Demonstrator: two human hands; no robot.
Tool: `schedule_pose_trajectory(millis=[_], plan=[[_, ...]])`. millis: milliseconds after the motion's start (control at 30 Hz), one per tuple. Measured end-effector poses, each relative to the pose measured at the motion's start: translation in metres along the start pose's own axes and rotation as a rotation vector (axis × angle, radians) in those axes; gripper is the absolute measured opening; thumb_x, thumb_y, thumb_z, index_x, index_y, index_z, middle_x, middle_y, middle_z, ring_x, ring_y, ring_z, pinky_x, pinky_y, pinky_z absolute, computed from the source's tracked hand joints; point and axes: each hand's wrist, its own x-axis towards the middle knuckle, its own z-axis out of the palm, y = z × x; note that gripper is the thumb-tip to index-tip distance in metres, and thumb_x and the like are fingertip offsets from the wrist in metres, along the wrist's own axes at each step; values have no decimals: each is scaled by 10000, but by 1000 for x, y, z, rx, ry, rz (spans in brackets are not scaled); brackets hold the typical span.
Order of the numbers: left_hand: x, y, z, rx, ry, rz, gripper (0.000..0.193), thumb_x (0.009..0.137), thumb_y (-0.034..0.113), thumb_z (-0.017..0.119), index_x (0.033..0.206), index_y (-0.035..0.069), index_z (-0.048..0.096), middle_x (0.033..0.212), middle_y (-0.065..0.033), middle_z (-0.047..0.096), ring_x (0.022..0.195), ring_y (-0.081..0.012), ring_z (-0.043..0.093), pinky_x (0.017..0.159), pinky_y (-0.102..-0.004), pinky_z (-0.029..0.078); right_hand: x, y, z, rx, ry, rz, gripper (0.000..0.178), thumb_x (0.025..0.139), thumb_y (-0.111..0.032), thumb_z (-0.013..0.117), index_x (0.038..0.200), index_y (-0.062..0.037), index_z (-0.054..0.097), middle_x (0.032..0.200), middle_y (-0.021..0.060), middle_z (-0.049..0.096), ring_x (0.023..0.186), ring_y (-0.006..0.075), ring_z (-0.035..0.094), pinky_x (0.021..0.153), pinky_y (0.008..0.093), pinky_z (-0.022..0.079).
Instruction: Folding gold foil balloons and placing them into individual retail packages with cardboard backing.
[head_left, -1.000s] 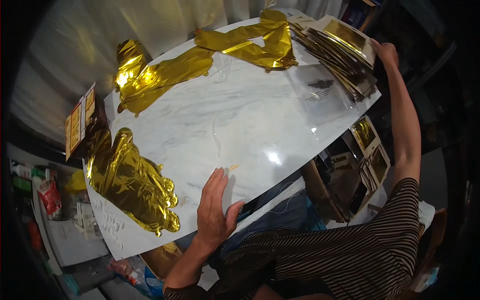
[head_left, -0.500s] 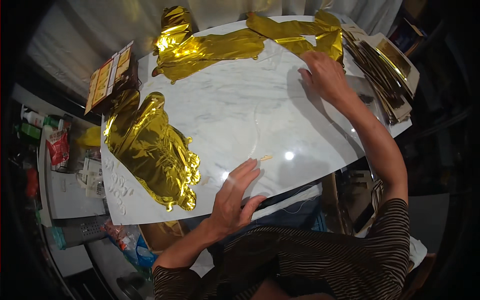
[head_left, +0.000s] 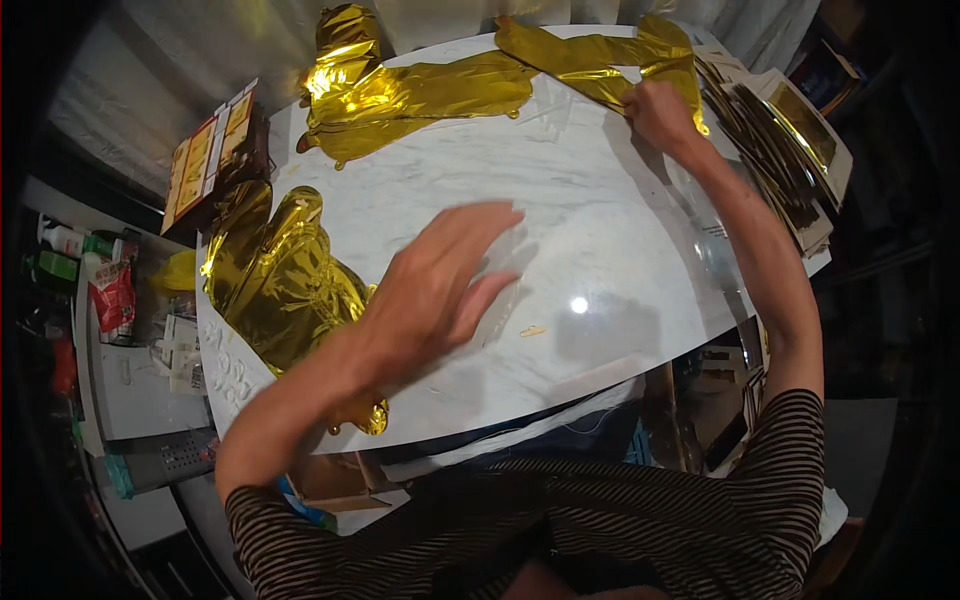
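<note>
My right hand (head_left: 662, 117) is at the far right of the table, its fingers closed on the edge of a flat gold foil balloon (head_left: 590, 72). The fingertips are partly hidden, and part of the foil reaches behind the hand. Over the middle of the table is my left hand (head_left: 425, 280), empty, with fingers stretched out and thumb apart, a little blurred. Its forearm covers part of another flat gold foil balloon (head_left: 285, 285) at the left. A third gold foil balloon (head_left: 420, 95) lies at the back left, its end meeting the right one.
The white marbled tabletop (head_left: 570, 220) carries a small tan scrap (head_left: 533, 331) near the front. A patterned box (head_left: 215, 160) stands at the left edge. A stack of flat card pieces (head_left: 775, 130) leans at the right. Beyond the back edge hangs a pale curtain (head_left: 440, 22).
My left hand has risen from the front edge and moved forward over the table. My right hand has closed at the right balloon's edge and shifted slightly right.
</note>
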Motion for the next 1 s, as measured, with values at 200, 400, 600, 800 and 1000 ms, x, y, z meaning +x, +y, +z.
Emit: schedule_pose_trajectory(millis=[200, 400, 600, 800, 1000], plan=[[101, -77, 53, 77, -102, -29, 477, 975, 184, 681, 1389, -6, 539, 1322, -247, 615, 1191, -440, 607, 1029, -475, 500, 19, 21, -8, 349, -115, 223, 236, 723, -136, 852, 928, -25, 813, 809, 142, 776, 732, 224, 750, 684, 363, 566], [177, -126, 104, 245, -45, 95, 443, 944, 157, 696, 1310, -51, 555, 1253, -258, 631, 1163, -422, 620, 1009, -492, 509, 37, 34, -8, 355, -361, 244, 256, 828, -229, 881, 870, 5, 787, 687, 5, 678, 624, 89, 568, 573, 310, 453], [224, -154, 124, 367, -119, -36, 164, 890, 60, 648, 1029, -26, 650, 1052, -223, 678, 1040, -416, 656, 879, -521, 547, 50, 38, -6, 565, -438, 357, 362, 956, -304, 790, 717, -46, 704, 585, -40, 544, 514, 59, 442, 478, 297, 348], [241, -167, 128, 449, -126, 82, 169, 792, 27, 625, 940, -27, 686, 920, -240, 682, 926, -436, 679, 821, -530, 553, 93, 81, -32, 387, -161, 346, 351, 877, -288, 864, 704, -36, 692, 597, -20, 570, 505, 92, 459, 472, 334, 349], [289, -163, 129, 312, -146, -69, 413, 957, 355, 664, 1186, 13, 692, 1233, -282, 658, 1176, -453, 636, 953, -564, 533, 123, 145, -34, 379, -212, 282, 279, 962, -259, 772, 809, -29, 729, 637, -11, 596, 542, 90, 481, 516, 318, 380]])
